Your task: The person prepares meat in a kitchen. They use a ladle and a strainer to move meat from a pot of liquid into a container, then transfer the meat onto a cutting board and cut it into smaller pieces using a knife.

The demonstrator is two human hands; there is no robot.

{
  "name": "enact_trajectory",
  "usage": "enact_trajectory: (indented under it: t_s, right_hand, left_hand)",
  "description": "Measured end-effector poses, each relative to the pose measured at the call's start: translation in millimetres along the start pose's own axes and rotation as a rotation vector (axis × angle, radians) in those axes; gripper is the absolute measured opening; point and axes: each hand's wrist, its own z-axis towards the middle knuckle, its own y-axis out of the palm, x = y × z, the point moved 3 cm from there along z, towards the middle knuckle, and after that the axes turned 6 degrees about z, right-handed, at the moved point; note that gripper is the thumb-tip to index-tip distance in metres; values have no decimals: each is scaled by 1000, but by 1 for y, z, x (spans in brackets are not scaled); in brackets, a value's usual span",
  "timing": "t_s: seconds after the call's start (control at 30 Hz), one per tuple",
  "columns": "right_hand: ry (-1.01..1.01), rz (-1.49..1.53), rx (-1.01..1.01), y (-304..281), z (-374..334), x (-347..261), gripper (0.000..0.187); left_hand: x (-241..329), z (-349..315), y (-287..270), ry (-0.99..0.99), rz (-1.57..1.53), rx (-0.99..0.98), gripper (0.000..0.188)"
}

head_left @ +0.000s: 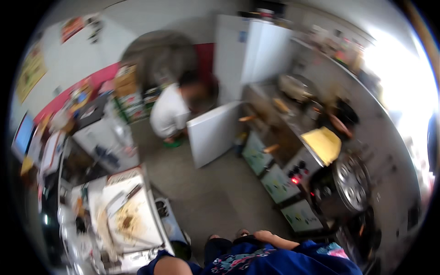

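Note:
My right hand (264, 236) is held low before my dark trousers, at the front of my blue flowered clothing (256, 261). It looks rounded, but blur hides its fingers and anything they may hold. Of my left arm (172, 266) only a bare stretch shows at the lower edge; the left hand is out of view. To the left, a white cutting board (149, 222) carries a knife (123, 199) with a brown handle, and brown and yellowish scraps. On the right, a large steel pot (321, 190) has a lid with round shapes on it.
A person (167, 112) in white crouches behind the open lower door (213, 133) of a white fridge (268, 50). A counter (275, 126) runs along the right, with a yellow board or cloth (323, 144). Drawer handles jut out. A blue bin (172, 222) stands beside the left table.

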Motion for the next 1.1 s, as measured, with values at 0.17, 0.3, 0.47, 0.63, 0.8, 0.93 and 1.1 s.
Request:
enact_trajectory:
  t_s: [0.17, 0.3, 0.47, 0.63, 0.8, 0.93, 1.1]
  right_hand:
    - [60, 162, 136, 15, -11, 9, 36]
    - [144, 241, 94, 39, -19, 27, 38]
    - [329, 294, -8, 37, -19, 14, 40]
    - [243, 245, 19, 26, -30, 20, 32]
    - [121, 211, 59, 26, -23, 27, 32]
    - [99, 201, 2, 31, -7, 36, 31]
    - [2, 137, 26, 52, 10, 58, 32]
  left_hand:
    - [4, 17, 44, 71, -70, -141, 19]
    - [10, 25, 66, 104, -147, -182, 19]
    - [8, 16, 69, 105, -170, -218, 19]
    - [6, 10, 66, 92, -195, -225, 19]
    - [6, -1, 56, 53, -167, -234, 19]
    - [9, -7, 45, 17, -124, -240, 19]
    - [9, -17, 35, -30, -87, -226, 19]
